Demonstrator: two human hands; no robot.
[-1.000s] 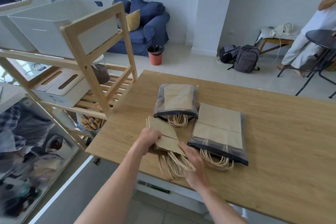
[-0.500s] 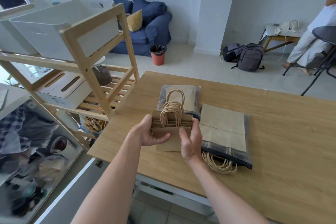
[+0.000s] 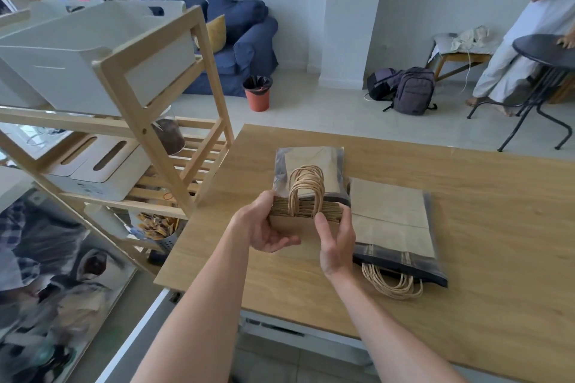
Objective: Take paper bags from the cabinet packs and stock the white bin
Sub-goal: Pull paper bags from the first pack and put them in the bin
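Observation:
I hold a stack of folded brown paper bags (image 3: 306, 211) upright above the wooden table (image 3: 466, 305), twine handles pointing up. My left hand (image 3: 259, 227) grips its left end and my right hand (image 3: 336, 239) grips its right end. Behind the stack lies a smaller clear plastic pack of bags (image 3: 311, 158). To the right lies a larger pack (image 3: 392, 221) with twine handles spilling out toward me. The white bin (image 3: 93, 53) sits on the top level of the wooden shelf at the left.
The wooden shelf frame (image 3: 161, 121) stands close to the table's left edge, with white boxes (image 3: 93, 165) on a lower level. A person in white stands by a black round table (image 3: 547, 50) at the far right. Backpacks and an orange bin sit on the floor beyond.
The bag stack went from lying flat with handles toward me to standing upright in both hands, handles up. It has risen slightly off the table.

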